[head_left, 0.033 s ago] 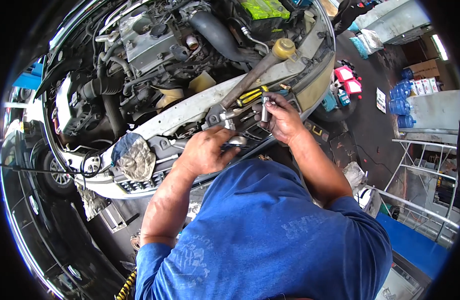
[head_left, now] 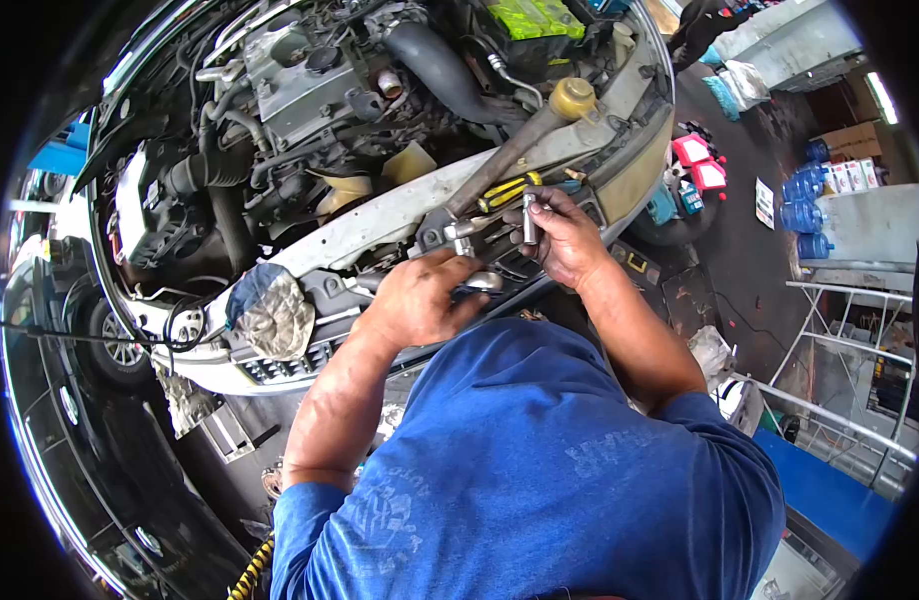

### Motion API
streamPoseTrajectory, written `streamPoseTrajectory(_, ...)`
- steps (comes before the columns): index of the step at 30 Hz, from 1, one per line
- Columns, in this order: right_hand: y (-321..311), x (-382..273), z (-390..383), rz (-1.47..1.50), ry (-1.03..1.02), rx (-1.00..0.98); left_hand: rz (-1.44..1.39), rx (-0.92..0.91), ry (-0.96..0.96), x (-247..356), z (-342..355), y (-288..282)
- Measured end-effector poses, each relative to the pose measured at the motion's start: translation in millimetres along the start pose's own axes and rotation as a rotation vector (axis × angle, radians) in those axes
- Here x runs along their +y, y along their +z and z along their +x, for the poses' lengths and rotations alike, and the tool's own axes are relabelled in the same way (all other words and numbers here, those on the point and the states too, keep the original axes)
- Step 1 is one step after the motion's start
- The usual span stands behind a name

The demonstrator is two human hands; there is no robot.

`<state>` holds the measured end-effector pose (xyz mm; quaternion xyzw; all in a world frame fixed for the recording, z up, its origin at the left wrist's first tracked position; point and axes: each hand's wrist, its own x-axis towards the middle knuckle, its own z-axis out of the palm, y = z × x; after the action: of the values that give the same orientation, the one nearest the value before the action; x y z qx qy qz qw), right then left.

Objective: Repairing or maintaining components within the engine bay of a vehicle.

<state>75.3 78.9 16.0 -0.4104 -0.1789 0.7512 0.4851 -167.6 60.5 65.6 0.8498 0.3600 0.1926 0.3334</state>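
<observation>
My right hand (head_left: 568, 238) is closed on a silver deep socket (head_left: 530, 218), held upright between thumb and fingers above the front edge of a car. To its left, my left hand (head_left: 427, 297) reaches over the front panel, palm down. Its thumb and fingers are apart around a shiny metal ratchet head (head_left: 485, 282); I see no firm grip on it, and the rest of that tool is hidden. Just beyond both hands a yellow-and-black screwdriver (head_left: 510, 191) and another metal tool (head_left: 465, 229) lie on the panel.
Ahead lies the exposed engine (head_left: 305, 85) with a black intake hose (head_left: 440, 75). A yellow cap (head_left: 572, 98) tops a pipe crossing the front panel. A dirty cloth (head_left: 272, 312) drapes over the panel's left. Blue water bottles (head_left: 805, 185) and a metal rack (head_left: 830, 330) stand at right.
The view has shifted slightly. My left hand and the ratchet head beside it appear a little further right. My right hand keeps the socket in nearly the same place.
</observation>
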Motion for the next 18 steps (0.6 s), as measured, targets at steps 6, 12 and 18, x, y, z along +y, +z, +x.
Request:
streamPoseTrajectory(6,16,-7,1,-0.523,-0.088,-0.38,-0.244,-0.007,-0.001,0,2,-10)
streamPoseTrajectory(12,44,-17,-5,-1.106,-0.544,-0.713,-0.636,-0.067,-0.164,-13,-7,-22)
streamPoseTrajectory(18,61,-18,-5,-1.078,-0.613,-0.698,-1.023,-0.142,-0.436,-16,-15,-30)
